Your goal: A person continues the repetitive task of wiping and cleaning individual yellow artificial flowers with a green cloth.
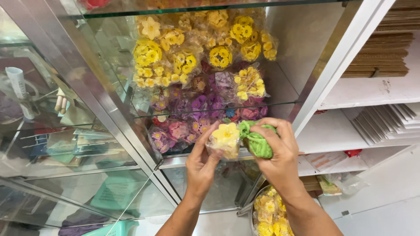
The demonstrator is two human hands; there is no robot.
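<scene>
Yellow flower packet (pixel 225 139) sits pinched between left hand (pixel 202 162) and right hand (pixel 278 150).

- Both forearms come up from the bottom edge, bare, angled toward each other.
- Left hand (pixel 202 162): raised, back to camera, fingers pinched shut at the top.
- Right hand (pixel 280 150): raised, knuckles up, fingers curled closed in a fist-like grip.
- Hands nearly touching at fingertips.

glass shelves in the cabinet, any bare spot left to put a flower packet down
Bare glass shelf lies right of the yellow flower packets, up to the cabinet's white frame. The shelf below is crowded with purple and pink packets. Both hands are full: left hand, right hand.
</scene>
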